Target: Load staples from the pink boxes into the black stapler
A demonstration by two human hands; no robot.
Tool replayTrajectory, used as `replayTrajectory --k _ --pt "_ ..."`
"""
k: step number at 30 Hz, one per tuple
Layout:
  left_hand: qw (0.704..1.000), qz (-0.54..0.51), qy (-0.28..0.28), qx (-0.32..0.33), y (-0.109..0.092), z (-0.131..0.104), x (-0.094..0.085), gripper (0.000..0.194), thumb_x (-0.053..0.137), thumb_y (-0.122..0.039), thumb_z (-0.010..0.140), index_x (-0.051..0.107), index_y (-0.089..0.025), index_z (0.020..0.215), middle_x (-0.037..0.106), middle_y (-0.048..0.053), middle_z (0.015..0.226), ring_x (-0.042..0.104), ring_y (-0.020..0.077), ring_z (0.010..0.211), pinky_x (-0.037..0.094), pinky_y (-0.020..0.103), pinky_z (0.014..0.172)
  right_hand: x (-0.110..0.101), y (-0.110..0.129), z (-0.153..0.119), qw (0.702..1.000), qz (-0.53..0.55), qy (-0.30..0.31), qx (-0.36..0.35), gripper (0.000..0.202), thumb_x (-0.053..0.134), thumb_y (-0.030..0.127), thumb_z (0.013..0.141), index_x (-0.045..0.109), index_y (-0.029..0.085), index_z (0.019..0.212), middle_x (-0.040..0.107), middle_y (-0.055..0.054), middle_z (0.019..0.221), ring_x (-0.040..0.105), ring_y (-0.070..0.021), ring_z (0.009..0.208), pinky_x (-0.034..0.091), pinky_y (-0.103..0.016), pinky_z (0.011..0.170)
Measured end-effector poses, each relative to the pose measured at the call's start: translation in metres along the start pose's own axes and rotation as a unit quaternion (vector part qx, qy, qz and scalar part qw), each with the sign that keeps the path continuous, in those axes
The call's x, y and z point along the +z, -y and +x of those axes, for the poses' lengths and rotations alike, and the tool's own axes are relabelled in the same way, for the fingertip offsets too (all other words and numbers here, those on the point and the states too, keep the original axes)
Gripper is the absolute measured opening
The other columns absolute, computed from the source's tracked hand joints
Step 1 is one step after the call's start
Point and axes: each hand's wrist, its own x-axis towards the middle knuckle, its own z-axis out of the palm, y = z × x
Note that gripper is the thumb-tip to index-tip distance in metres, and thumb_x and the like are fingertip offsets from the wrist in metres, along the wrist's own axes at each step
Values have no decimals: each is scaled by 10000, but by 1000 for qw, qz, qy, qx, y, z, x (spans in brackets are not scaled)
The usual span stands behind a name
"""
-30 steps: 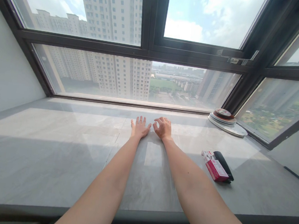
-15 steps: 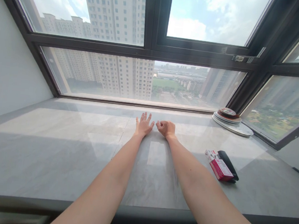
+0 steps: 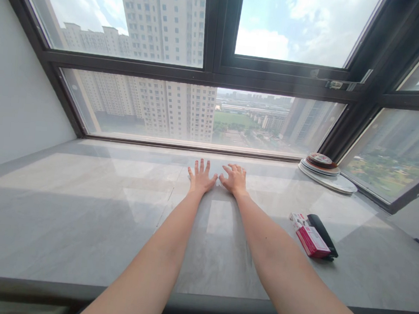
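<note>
Both my arms reach forward over a grey marble-like window ledge point(image 3: 76, 233). My left hand point(image 3: 201, 178) is open above or on the ledge, its fingers spread toward the window and nothing in it. Close beside it on the right, my right hand point(image 3: 235, 179) has its fingers apart and slightly bent, also holding nothing. The two thumbs point at each other with a small gap between them. Whether the palms touch the stone I cannot tell.
To the right lie a pink and white box point(image 3: 313, 241) and a black case point(image 3: 322, 234). A stack of round plates point(image 3: 321, 170) stands in the far right corner. Dark window frames point(image 3: 210, 75) and glass close off the back; a white wall point(image 3: 19, 89) rises at left.
My right hand has gone from a loosely closed fist to opened fingers. My left hand's fingers have spread wider. The view has shifted very slightly.
</note>
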Motion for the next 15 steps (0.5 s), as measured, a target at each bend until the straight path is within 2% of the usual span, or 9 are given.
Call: replayTrajectory --k 3,6,11,15 --pt "1000 2 11 -16 1 1 3 844 283 -732 921 43 -329 1623 -51 -43 1694 -218 296 1524 -96 650 1199 8 -2 5 999 -12 40 34 783 400 697 922 238 341 1600 121 -28 1685 -57 -340 1514 -18 -646 1157" --pt "999 0 16 -29 0 2 3 874 253 -753 915 22 -301 1626 -76 -21 1693 -242 289 1516 -111 638 1200 16 -5 9 995 -17 72 67 888 330 782 898 62 347 1624 -71 -17 1695 -205 -364 1495 -28 -721 1115" --pt "999 13 -15 -46 -1 0 0 908 247 -762 908 -47 -284 1621 -141 -13 1683 -269 269 1508 -126 614 1206 23 -8 10 993 -19 77 89 936 266 847 866 27 353 1623 -123 -18 1688 -250 -371 1484 -30 -752 1097" --pt "997 9 2 -70 1 -1 0 909 257 -778 896 -9 -303 1623 -157 -22 1680 -290 302 1497 -149 659 1176 27 -10 12 988 -17 103 114 966 290 866 842 70 345 1625 -108 -35 1690 -236 -381 1489 -57 -751 1092"
